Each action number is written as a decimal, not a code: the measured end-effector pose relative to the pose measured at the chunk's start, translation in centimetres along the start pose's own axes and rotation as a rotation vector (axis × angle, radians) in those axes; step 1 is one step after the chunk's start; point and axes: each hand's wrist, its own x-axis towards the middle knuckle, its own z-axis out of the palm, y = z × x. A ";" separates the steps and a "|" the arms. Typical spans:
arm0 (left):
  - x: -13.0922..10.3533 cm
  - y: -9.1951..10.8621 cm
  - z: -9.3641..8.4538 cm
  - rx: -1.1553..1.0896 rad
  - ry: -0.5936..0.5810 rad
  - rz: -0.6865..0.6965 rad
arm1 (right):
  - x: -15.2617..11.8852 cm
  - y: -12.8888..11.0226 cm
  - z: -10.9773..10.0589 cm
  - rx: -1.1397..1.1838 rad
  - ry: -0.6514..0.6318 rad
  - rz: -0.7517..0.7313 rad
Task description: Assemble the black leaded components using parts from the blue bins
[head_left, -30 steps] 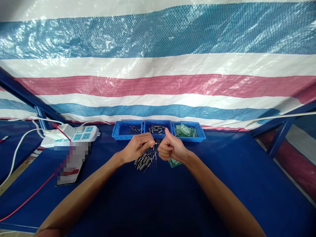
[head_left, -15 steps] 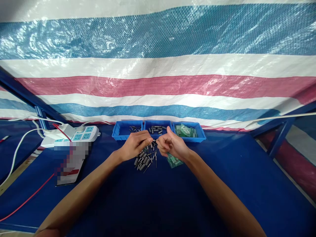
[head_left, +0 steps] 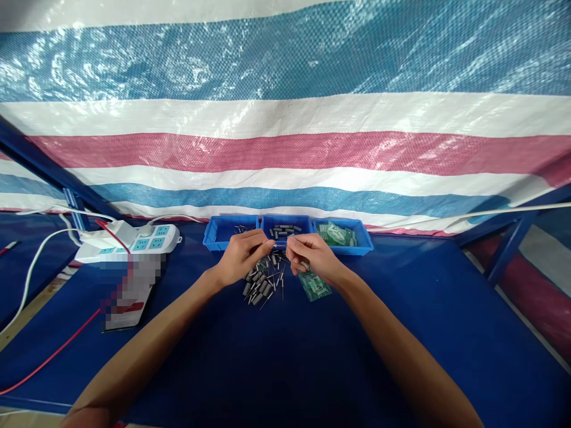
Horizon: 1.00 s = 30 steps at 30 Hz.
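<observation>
My left hand [head_left: 243,255] is closed in a pinch, thumb against fingers, on one end of a thin, light metal piece [head_left: 281,245]. Facing it, my right hand [head_left: 314,257] has its fingertips closed at the other end of that piece; its exact shape is too small to make out. Under and between the hands lies a loose pile of dark grey cylinders [head_left: 259,291] and thin metal pins [head_left: 282,285] with thicker sleeves. A green-and-white clear packet [head_left: 316,288] rests on the table just below my right hand.
Three blue bins stand in a row behind: the left bin [head_left: 218,232] holds some thin pins, the middle bin [head_left: 292,221] grey cylinders, the right bin [head_left: 366,242] green-and-white packets. At left are a white power strip [head_left: 169,241], a phone [head_left: 127,318] and a red cable [head_left: 57,356].
Both hands have risen slightly, and my right hand has turned so its thumb lies lower, along the fingers. The thin piece between the hands shows more clearly.
</observation>
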 end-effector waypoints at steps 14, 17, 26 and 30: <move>0.0 0.1 0.1 -0.061 0.088 -0.026 | -0.3 -0.3 0.8 -0.357 0.116 -0.104; 0.0 0.0 0.2 -0.064 0.073 0.000 | -0.3 -0.2 0.7 -0.376 0.170 -0.117; 0.0 -0.4 0.5 -0.059 0.146 0.065 | -0.1 0.0 0.5 -0.394 0.239 -0.094; -0.1 -0.5 0.5 -0.026 0.225 0.065 | -0.3 -0.3 0.9 -0.425 0.164 -0.077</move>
